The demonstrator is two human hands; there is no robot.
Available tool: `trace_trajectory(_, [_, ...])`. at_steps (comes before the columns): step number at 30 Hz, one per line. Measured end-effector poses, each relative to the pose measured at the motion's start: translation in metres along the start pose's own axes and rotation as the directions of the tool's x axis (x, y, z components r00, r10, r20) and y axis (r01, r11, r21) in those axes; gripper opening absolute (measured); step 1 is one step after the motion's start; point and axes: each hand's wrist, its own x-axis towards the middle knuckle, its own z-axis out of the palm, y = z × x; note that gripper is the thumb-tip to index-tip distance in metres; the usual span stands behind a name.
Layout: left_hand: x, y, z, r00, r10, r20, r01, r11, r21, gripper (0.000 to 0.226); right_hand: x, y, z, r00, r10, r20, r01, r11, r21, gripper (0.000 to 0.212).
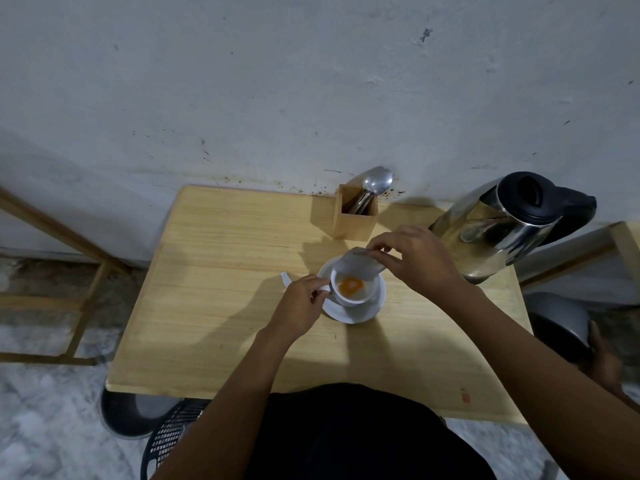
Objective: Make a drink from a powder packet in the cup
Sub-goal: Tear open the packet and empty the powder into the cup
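cup (349,289) on saucer (360,311) | kettle (502,223) right | spoon holder (355,218) behind

1. The scene is dim and flat, with a cool grey cast on the wall (311,81).
2. Light falls from above and from the right: soft shadows of the hands and arms spread leftward on the table (214,258).
3. The box (355,216) casts a short shadow to its left.
4. The kettle (502,223) shows bright reflections on its steel body; its black lid has a faint sheen.
5. Wide-angle distortion bends the table edges and the wall line, strongest toward the corners.
6. The centre is fairly sharp; the floor (41,427) and lower corners are soft and smeared.
7. The dark clothing at the bottom loses all detail.
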Motion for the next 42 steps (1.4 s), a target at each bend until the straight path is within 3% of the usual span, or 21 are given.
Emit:
trace_trajectory(9, [0.001, 0.009, -0.005, 0.998, -0.069, 0.005, 0.069, 0.997, -0.043, 0.012, -0.004, 0.001, 0.000, 1.000, 0.010, -0.012, -0.010, 1.000, 0.030, 0.005])
trace_trajectory(11, [0.006, 0.017, -0.007, 0.996, -0.078, -0.039, 0.077, 0.996, -0.035, 0.027, -0.006, 0.000, 0.000, 1.000, 0.018, -0.010, -0.017, 0.999, 0.052, 0.004])
trace_trajectory(13, [0.014, 0.023, -0.009, 0.996, -0.043, -0.079, 0.044, 0.999, 0.003, 0.033, -0.006, -0.003, 0.002, 1.000, 0.006, 0.007, -0.006, 0.997, 0.078, 0.003])
trace_trajectory(15, [0.022, 0.026, -0.008, 0.995, 0.030, -0.094, -0.023, 0.997, 0.075, 0.021, -0.006, -0.006, 0.003, 1.000, 0.010, 0.017, -0.012, 0.993, 0.113, 0.003])
trace_trajectory(21, [0.028, 0.022, -0.007, 0.989, 0.059, -0.133, -0.041, 0.990, 0.137, 0.015, -0.009, 0.009, -0.007, 0.975, 0.201, 0.090, -0.215, 0.960, 0.180, 0.013])
trace_trajectory(28, [0.027, 0.024, -0.004, 0.990, 0.071, -0.126, -0.050, 0.986, 0.161, 0.017, -0.011, 0.002, -0.005, 0.959, 0.285, 0.000, -0.284, 0.956, 0.067, 0.005])
trace_trajectory(42, [0.026, 0.026, -0.004, 0.984, 0.077, -0.159, -0.044, 0.979, 0.201, 0.019, -0.013, -0.004, -0.003, 0.918, 0.394, -0.033, -0.389, 0.915, 0.103, 0.005])
